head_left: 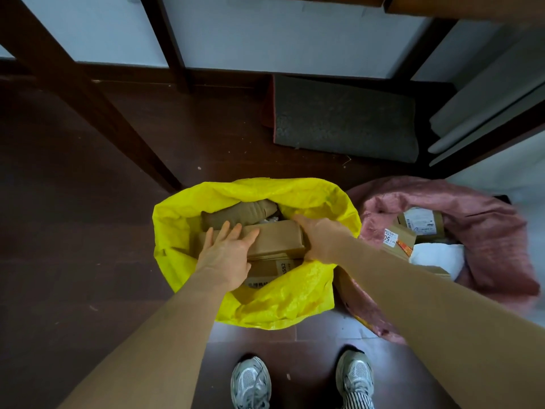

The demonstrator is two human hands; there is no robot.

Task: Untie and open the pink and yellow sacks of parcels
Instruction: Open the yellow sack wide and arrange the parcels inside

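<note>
The yellow sack (277, 296) is seen standing open on the dark wooden floor (73, 231), its mouth spread wide and its rim folded outward. It serves here as the landmark. Inside it, several brown cardboard parcels are stacked; the topmost long box (277, 239) lies across the middle of the opening, with a crumpled brown paper package (236, 215) behind it and a printed box (271, 271) below it.

The left hand (228, 255) is laid flat on the near left end of the long box, fingers straight and spread, nothing being clasped. The right hand (321, 237) is placed at the right end of the same box, inside the sack's right rim; its fingers are curled round that end, so the box is gripped there.

Just to the right of the yellow sack, touching it, the pink sack (486, 231) is seen slumped and open, with labelled parcels (418, 222) and a white packet (436, 258) exposed in its mouth.

Beyond the yellow sack a grey mat (345, 119) lies on the floor. In front of the sack, two grey trainers (250, 382) are planted.
</note>
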